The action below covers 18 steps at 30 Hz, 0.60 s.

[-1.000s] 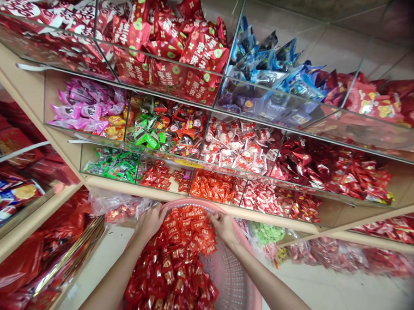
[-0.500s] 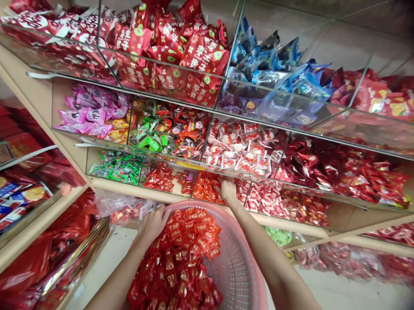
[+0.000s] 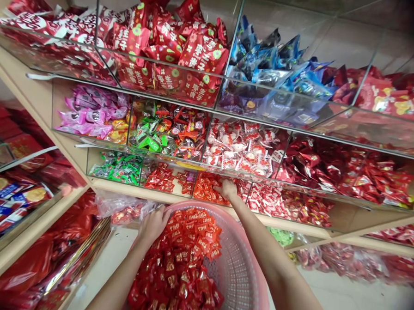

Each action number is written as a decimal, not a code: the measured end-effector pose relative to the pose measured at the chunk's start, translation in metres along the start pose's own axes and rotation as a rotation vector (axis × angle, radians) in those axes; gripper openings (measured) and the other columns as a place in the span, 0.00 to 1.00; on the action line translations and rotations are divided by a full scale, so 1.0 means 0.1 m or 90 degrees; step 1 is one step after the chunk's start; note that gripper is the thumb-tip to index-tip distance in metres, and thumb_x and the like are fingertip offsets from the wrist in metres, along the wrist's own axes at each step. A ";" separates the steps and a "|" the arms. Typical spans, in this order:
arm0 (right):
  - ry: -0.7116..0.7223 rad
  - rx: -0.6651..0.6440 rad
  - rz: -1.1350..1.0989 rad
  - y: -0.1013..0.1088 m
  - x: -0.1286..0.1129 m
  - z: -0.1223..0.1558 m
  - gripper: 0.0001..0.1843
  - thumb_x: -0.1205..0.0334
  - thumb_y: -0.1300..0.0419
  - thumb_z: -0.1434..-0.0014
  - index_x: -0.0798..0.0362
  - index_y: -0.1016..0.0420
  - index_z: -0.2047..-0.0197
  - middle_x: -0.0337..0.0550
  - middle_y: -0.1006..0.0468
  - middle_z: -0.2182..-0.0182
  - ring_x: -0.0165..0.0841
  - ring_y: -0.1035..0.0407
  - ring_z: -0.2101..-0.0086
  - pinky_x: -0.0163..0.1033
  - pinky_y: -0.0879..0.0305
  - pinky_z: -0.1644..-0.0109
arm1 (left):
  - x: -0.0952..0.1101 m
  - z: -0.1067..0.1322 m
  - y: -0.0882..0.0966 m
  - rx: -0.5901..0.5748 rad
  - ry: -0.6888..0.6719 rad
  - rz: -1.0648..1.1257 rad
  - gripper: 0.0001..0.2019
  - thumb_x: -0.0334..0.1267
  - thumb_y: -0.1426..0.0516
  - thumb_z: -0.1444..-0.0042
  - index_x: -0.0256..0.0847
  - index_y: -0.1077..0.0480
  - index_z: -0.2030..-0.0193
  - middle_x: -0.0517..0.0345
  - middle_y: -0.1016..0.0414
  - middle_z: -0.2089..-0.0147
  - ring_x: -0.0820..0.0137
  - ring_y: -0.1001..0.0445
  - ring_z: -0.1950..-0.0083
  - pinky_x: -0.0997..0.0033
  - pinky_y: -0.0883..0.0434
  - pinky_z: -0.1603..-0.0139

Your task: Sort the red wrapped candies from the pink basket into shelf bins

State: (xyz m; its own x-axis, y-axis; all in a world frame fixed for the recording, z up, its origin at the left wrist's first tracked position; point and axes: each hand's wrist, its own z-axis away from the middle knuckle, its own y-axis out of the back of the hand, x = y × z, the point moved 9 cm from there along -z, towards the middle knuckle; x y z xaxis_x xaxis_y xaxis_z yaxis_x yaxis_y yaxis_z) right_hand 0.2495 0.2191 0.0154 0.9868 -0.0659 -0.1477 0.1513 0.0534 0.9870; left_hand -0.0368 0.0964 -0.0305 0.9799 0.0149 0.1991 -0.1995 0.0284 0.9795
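Pink basket (image 3: 237, 267) is nearest you, dark red packets (image 3: 177, 283) heaped toward its near left, orange-red packets (image 3: 198, 231) at its far end. Bare wall shows on the right, so weight probably leans left; keep it braced. Your left hand (image 3: 155, 224) is closed over the far left rim; hold that firm and level, since only this hand steadies the far edge. Keep the basket tight to the wooden shelf lip (image 3: 122, 187) so stray pieces land inside.

Just past the lip, your right hand (image 3: 229, 189) is down in the lowest tier, among loose orange-red packets (image 3: 205, 187). Its fingers are partly hidden; you can't tell from here whether they grip any. Work with a low, flat palm, clear of the divider and the red-and-white packets (image 3: 269, 200) beyond it. Mind your knuckles under the middle tier with its white-and-red packets (image 3: 240, 145).

Versus one second ago: basket heap looks about the same, left hand stays on the rim. Right hand is the change: then at the basket's far right edge, now inside the bin. Versus half a second ago, barely any shift.
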 end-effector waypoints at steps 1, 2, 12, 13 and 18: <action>-0.006 -0.012 -0.004 -0.01 0.01 -0.01 0.20 0.53 0.41 0.48 0.53 0.27 0.53 0.55 0.26 0.55 0.42 0.34 0.53 0.39 0.40 0.56 | 0.00 0.00 -0.01 -0.001 0.000 0.000 0.26 0.53 0.65 0.40 0.42 0.33 0.57 0.49 0.22 0.64 0.60 0.24 0.64 0.67 0.34 0.67; -0.009 -0.021 -0.008 -0.01 0.02 -0.02 0.20 0.54 0.41 0.48 0.53 0.27 0.53 0.55 0.26 0.55 0.42 0.33 0.53 0.39 0.40 0.56 | -0.01 -0.01 -0.01 -0.001 0.000 0.000 0.26 0.53 0.65 0.40 0.42 0.33 0.56 0.49 0.22 0.64 0.60 0.24 0.63 0.67 0.34 0.67; 0.014 0.020 -0.028 0.09 -0.04 0.01 0.19 0.56 0.41 0.48 0.54 0.28 0.54 0.54 0.25 0.57 0.42 0.33 0.55 0.39 0.40 0.56 | 0.00 0.00 -0.01 -0.002 -0.004 0.007 0.26 0.53 0.66 0.40 0.41 0.33 0.56 0.48 0.22 0.64 0.60 0.24 0.64 0.66 0.34 0.67; 0.021 0.034 -0.037 0.12 -0.04 0.05 0.18 0.55 0.41 0.47 0.54 0.28 0.54 0.54 0.25 0.58 0.41 0.32 0.56 0.39 0.40 0.57 | 0.00 -0.01 0.00 -0.005 -0.004 0.006 0.26 0.53 0.65 0.40 0.41 0.33 0.56 0.48 0.23 0.64 0.60 0.24 0.64 0.67 0.34 0.67; 0.111 0.158 -0.128 0.34 -0.06 0.52 0.16 0.56 0.43 0.45 0.55 0.28 0.56 0.50 0.26 0.59 0.36 0.33 0.58 0.36 0.41 0.57 | 0.00 -0.02 0.01 -0.017 0.004 0.003 0.26 0.52 0.65 0.40 0.40 0.33 0.54 0.47 0.23 0.64 0.58 0.24 0.64 0.65 0.34 0.67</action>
State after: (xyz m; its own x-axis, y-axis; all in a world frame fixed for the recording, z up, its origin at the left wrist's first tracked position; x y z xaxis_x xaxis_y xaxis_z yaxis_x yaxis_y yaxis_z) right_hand 0.2460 0.1695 0.0532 0.9368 0.1211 -0.3281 0.3462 -0.1877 0.9192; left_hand -0.0369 0.0980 -0.0290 0.9790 0.0211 0.2027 -0.2036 0.0550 0.9775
